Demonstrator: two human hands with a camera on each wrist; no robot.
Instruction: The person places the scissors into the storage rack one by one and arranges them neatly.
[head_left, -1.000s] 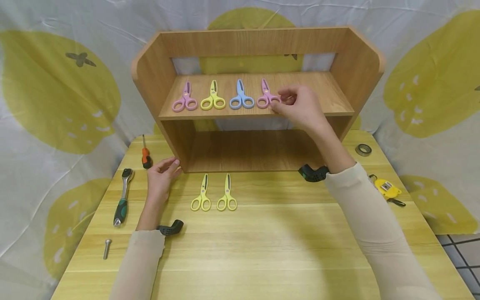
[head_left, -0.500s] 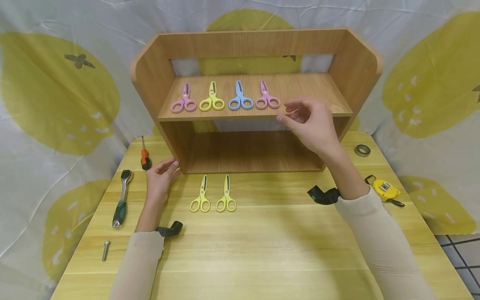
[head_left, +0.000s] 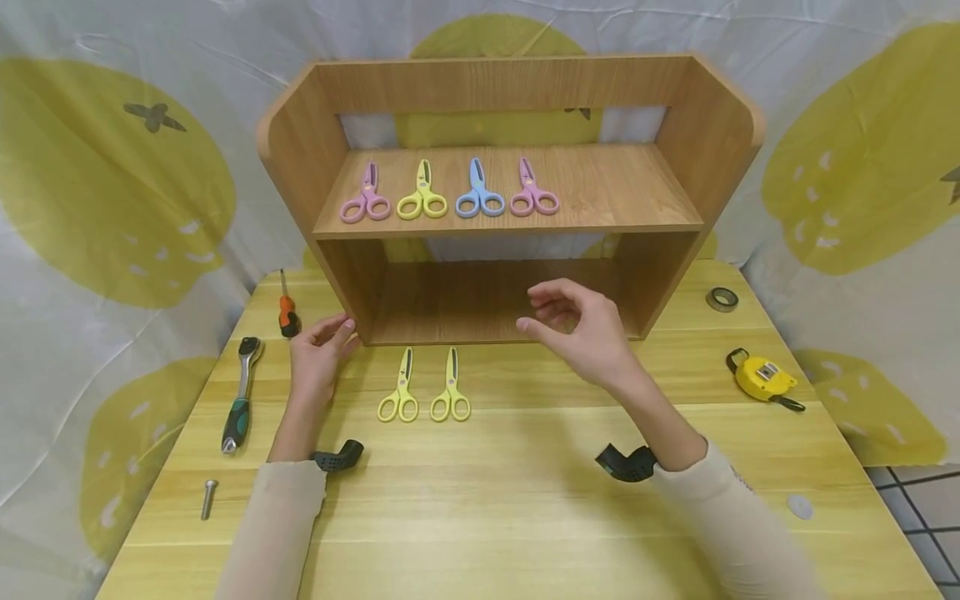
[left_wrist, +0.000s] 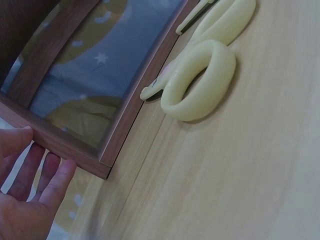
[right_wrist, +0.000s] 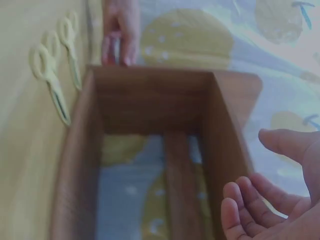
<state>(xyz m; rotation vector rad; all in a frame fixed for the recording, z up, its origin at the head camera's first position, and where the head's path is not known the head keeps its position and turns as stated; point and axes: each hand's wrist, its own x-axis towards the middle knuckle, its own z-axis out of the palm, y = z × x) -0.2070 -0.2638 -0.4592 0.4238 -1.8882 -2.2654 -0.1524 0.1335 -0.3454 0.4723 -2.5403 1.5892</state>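
A two-level wooden shelf [head_left: 507, 228] stands at the back of the table. On its upper board lie purple scissors [head_left: 365, 200], yellow scissors [head_left: 423, 200], blue scissors [head_left: 478, 198] and more purple scissors [head_left: 533, 198] in a row. Two pairs of yellow scissors [head_left: 399, 398] [head_left: 451, 400] lie on the table before it. My left hand [head_left: 318, 357] touches the lower corner of the shelf's left side; the left wrist view shows its fingertips [left_wrist: 64, 170] against the panel. My right hand [head_left: 581, 333], holding nothing, hovers before the lower compartment with fingers loosely bent.
At the left lie a screwdriver [head_left: 287, 315], a ratchet wrench [head_left: 240, 400] and a bolt [head_left: 208, 499]. On the right are a tape roll [head_left: 722, 299], a yellow tape measure [head_left: 763, 377] and a small whitish disc [head_left: 799, 506]. A patterned curtain [head_left: 112, 208] hangs behind.
My right hand has let go of the rightmost purple scissors on the upper board, drawn back and come down in front of the lower compartment. My left hand stays at the shelf.
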